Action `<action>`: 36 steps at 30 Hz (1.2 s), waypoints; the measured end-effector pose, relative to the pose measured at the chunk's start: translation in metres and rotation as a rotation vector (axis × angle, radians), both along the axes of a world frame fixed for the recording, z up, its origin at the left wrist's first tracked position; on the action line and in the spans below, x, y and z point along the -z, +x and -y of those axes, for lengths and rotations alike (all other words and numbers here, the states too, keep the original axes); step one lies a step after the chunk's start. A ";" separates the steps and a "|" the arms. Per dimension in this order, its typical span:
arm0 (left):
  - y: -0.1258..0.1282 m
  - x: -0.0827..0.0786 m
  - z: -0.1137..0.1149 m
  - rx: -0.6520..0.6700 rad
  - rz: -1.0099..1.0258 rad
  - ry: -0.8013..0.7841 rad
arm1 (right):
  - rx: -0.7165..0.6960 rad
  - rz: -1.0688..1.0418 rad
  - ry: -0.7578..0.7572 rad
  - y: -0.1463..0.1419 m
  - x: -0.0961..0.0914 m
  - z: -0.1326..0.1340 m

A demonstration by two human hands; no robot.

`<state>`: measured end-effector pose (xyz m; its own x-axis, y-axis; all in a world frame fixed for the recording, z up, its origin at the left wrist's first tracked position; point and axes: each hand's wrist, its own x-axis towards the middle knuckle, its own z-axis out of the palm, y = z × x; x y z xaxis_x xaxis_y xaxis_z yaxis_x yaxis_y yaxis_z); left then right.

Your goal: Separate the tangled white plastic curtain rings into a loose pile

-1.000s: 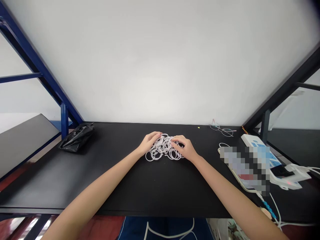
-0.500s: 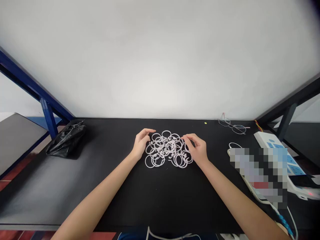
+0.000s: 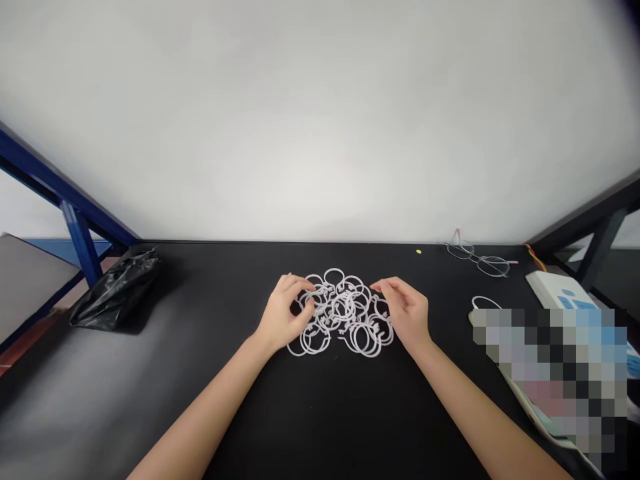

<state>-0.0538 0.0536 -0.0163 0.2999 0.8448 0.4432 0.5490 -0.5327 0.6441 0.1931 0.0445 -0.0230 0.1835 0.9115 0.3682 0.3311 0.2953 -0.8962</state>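
A pile of white shower curtain rings (image 3: 343, 308), open hoops with small hooked ends, lies loosely tangled on the black table (image 3: 310, 413). My left hand (image 3: 285, 313) curves over the pile's left edge, thumb and forefinger apart, and hides some of the rings there. Whether its fingertips touch a ring, I cannot tell. On the opposite side, my right hand (image 3: 405, 310) rests at the upper right rim of the pile. Its fingers are loosely bent with the tips a little apart, and no ring shows between them.
A crumpled black plastic bag (image 3: 117, 290) lies at the far left. Eyeglasses (image 3: 477, 259) and a small yellow-green speck (image 3: 419, 252) sit near the back wall. To the right are a blurred-out flat object (image 3: 550, 380) with a white loop and a white power strip (image 3: 545, 283).
The view has shifted slightly. My left hand has come further over the left rings, its thumb now lower and apart from the forefinger. My right hand has drawn slightly away from the rings.
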 end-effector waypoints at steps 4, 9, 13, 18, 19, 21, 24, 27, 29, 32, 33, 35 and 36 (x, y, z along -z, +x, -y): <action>0.000 -0.003 0.007 0.014 -0.111 0.088 | -0.003 0.006 0.002 0.000 -0.001 0.001; 0.003 0.001 0.009 0.025 -0.152 0.057 | -0.010 0.006 0.001 -0.001 -0.002 0.002; 0.005 0.003 0.009 0.084 -0.062 0.000 | -0.006 0.012 -0.001 -0.002 -0.003 0.002; 0.007 -0.006 0.012 0.073 0.272 -0.242 | -0.014 0.010 0.002 -0.002 -0.003 0.003; 0.008 -0.008 0.011 0.077 0.342 -0.292 | -0.015 0.010 0.002 -0.002 -0.003 0.004; 0.008 -0.011 0.010 0.079 0.451 -0.372 | -0.016 0.009 0.002 -0.002 -0.003 0.004; 0.008 -0.014 0.009 0.059 0.572 -0.503 | -0.017 -0.001 0.003 -0.003 -0.001 0.004; 0.007 -0.017 0.008 0.035 0.679 -0.617 | 0.000 0.015 0.023 -0.003 -0.001 0.004; 0.005 -0.018 0.009 0.043 0.747 -0.659 | 0.033 0.075 0.077 -0.003 -0.004 0.005; 0.005 -0.020 0.011 0.106 0.838 -0.729 | 0.036 0.231 0.247 -0.005 -0.011 0.009; 0.006 -0.020 0.011 0.134 0.853 -0.754 | -0.007 0.280 0.311 -0.007 -0.014 0.010; 0.008 -0.021 0.014 0.188 0.861 -0.792 | -0.159 0.366 0.394 -0.012 -0.019 0.015; 0.009 -0.021 0.015 0.213 0.855 -0.805 | -0.240 0.406 0.411 -0.015 -0.020 0.017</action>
<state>-0.0449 0.0386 0.0045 0.3332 0.9405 -0.0662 -0.2714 0.1630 0.9486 0.1777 0.0273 -0.0033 -0.2367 0.6789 0.6950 0.5029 0.6977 -0.5102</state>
